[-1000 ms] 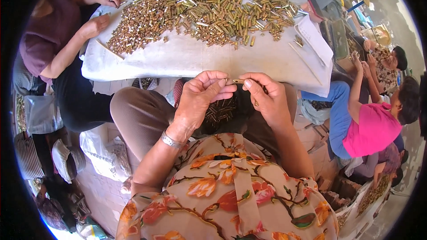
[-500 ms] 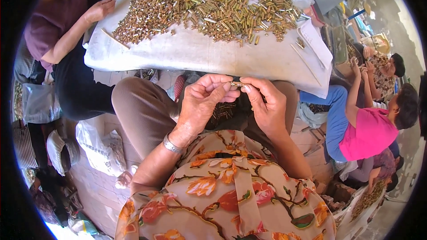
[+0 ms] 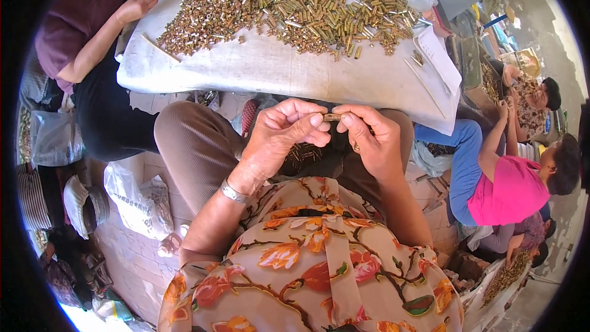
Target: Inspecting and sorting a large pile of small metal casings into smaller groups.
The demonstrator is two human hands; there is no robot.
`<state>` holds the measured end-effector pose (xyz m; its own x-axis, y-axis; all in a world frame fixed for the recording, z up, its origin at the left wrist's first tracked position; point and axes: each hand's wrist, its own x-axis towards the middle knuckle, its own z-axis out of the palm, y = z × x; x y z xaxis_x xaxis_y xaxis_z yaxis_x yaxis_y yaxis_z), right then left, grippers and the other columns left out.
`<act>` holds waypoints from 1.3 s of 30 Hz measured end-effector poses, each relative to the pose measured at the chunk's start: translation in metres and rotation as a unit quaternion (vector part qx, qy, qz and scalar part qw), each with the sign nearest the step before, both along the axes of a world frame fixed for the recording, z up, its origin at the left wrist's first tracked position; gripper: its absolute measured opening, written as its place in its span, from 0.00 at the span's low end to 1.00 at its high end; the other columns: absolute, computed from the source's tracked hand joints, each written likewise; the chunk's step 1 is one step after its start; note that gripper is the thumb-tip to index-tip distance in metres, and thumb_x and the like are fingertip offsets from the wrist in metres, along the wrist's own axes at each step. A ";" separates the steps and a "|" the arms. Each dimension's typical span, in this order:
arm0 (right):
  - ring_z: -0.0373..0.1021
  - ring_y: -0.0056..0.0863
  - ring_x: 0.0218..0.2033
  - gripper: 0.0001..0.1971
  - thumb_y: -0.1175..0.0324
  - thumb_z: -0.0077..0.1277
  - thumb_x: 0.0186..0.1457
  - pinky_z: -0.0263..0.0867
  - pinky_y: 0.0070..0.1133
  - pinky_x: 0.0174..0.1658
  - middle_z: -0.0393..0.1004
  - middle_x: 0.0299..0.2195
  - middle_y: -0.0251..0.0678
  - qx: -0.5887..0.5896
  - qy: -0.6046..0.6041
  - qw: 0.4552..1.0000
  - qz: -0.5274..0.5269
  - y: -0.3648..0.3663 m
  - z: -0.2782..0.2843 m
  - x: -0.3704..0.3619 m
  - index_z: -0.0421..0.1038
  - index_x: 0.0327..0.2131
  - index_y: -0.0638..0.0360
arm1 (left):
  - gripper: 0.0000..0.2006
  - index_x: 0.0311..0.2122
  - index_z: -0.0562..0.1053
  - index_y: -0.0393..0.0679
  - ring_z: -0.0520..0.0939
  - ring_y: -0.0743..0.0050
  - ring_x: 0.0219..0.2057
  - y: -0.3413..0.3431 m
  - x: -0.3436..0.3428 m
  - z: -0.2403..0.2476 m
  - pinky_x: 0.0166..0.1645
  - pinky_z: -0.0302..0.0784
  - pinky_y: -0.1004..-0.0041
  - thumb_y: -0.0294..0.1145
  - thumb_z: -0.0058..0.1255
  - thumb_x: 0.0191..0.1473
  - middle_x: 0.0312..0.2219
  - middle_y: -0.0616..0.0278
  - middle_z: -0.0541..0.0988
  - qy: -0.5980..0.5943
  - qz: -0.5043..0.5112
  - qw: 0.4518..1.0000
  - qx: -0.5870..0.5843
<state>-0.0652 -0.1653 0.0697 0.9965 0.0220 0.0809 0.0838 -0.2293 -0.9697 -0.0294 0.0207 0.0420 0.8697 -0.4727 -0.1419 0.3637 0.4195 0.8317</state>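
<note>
Between my two hands, over my lap, is a small brass-coloured metal tube [image 3: 332, 117]. My left hand [image 3: 289, 128] pinches its left end with thumb and forefinger. At its right end my right hand [image 3: 369, 135] pinches it the same way, and the fingertips cover both ends. Below my hands, several similar tubes [image 3: 305, 155] lie in a dark container or cloth between my knees, partly hidden by my wrists. Ahead, a large heap of brass tubes [image 3: 319, 9] covers the table, with a pile of shorter brass pieces [image 3: 203, 31] at its left.
The white-covered table [image 3: 264, 77] has its near edge just beyond my hands. Thin sticks [image 3: 424, 86] and a paper sheet [image 3: 437, 58] lie at its right. A co-worker [image 3: 92, 37] sits at the left, another in pink [image 3: 510, 189] at the right. A white plastic bag [image 3: 138, 203] stands on the floor.
My fingertips have come closer together around the tube, covering more of its ends. The co-worker in pink has lowered their hands and head slightly.
</note>
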 end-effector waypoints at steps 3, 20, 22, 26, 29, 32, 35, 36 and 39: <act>0.60 0.08 0.19 0.10 0.68 0.46 0.60 0.55 0.10 0.20 0.70 0.23 0.26 0.096 0.087 0.991 0.022 -0.002 0.003 0.003 0.73 0.40 0.62 | 0.10 0.42 0.73 0.39 0.82 0.74 0.30 0.002 0.005 -0.008 0.37 0.79 0.75 0.31 0.51 0.56 0.30 0.60 0.80 0.062 -0.051 0.994 -0.081; 0.57 0.08 0.15 0.11 0.65 0.48 0.59 0.49 0.11 0.16 0.68 0.21 0.27 0.173 0.171 0.970 0.025 -0.002 0.003 0.011 0.73 0.37 0.65 | 0.08 0.39 0.72 0.41 0.79 0.75 0.26 -0.011 0.005 -0.041 0.35 0.78 0.72 0.31 0.52 0.55 0.28 0.63 0.78 0.134 -0.054 0.961 -0.235; 0.56 0.08 0.15 0.11 0.65 0.48 0.59 0.48 0.11 0.16 0.68 0.21 0.27 0.196 0.207 0.956 0.067 -0.006 0.004 0.014 0.73 0.37 0.65 | 0.07 0.37 0.71 0.42 0.78 0.77 0.25 -0.008 0.006 -0.043 0.34 0.77 0.72 0.31 0.52 0.55 0.27 0.64 0.77 0.123 -0.125 0.944 -0.280; 0.55 0.10 0.14 0.10 0.65 0.48 0.59 0.47 0.11 0.15 0.65 0.20 0.26 0.299 0.273 0.909 0.095 -0.011 -0.008 0.016 0.71 0.37 0.63 | 0.07 0.38 0.70 0.43 0.76 0.78 0.21 -0.009 0.012 -0.047 0.30 0.76 0.73 0.31 0.52 0.55 0.25 0.64 0.77 0.105 -0.167 0.938 -0.285; 0.56 0.13 0.14 0.10 0.63 0.49 0.58 0.50 0.13 0.16 0.63 0.19 0.26 0.427 0.287 0.854 0.083 -0.022 -0.035 0.017 0.70 0.34 0.60 | 0.08 0.40 0.72 0.44 0.74 0.80 0.19 -0.017 0.028 -0.029 0.25 0.73 0.77 0.31 0.53 0.55 0.23 0.65 0.75 0.055 -0.141 0.983 -0.105; 0.59 0.17 0.15 0.08 0.62 0.51 0.56 0.54 0.16 0.17 0.61 0.18 0.26 0.538 0.297 0.788 0.001 -0.030 -0.037 0.035 0.69 0.31 0.56 | 0.08 0.40 0.74 0.43 0.72 0.85 0.19 -0.035 0.057 -0.024 0.23 0.71 0.79 0.30 0.53 0.54 0.23 0.66 0.75 -0.046 -0.089 0.986 0.135; 0.61 0.17 0.17 0.08 0.63 0.49 0.57 0.55 0.15 0.17 0.61 0.16 0.24 0.451 0.266 0.845 -0.108 -0.051 -0.040 0.072 0.70 0.31 0.56 | 0.08 0.37 0.75 0.42 0.76 0.78 0.20 -0.060 0.094 -0.030 0.26 0.73 0.75 0.30 0.55 0.51 0.24 0.62 0.76 -0.297 0.032 0.879 0.371; 0.64 0.22 0.18 0.09 0.63 0.50 0.56 0.58 0.18 0.19 0.64 0.17 0.28 0.309 0.232 0.912 -0.133 -0.058 -0.043 0.086 0.71 0.30 0.58 | 0.07 0.35 0.75 0.42 0.77 0.71 0.23 -0.069 0.105 -0.031 0.28 0.74 0.72 0.31 0.56 0.50 0.25 0.60 0.76 -0.370 0.077 0.819 0.431; 0.69 0.29 0.21 0.11 0.63 0.53 0.52 0.64 0.23 0.24 0.71 0.19 0.36 -0.059 0.072 0.980 -0.178 -0.074 -0.075 0.130 0.73 0.30 0.63 | 0.07 0.32 0.74 0.43 0.79 0.59 0.28 -0.087 0.126 -0.044 0.32 0.74 0.64 0.31 0.56 0.47 0.27 0.57 0.76 -0.444 0.113 0.717 0.526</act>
<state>0.0653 -0.2398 -0.0055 0.9434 -0.3291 -0.0422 -0.1571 -0.3312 -0.9304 0.0965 -0.0668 -0.0019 0.8757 -0.3434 0.3394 -0.4826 -0.6448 0.5927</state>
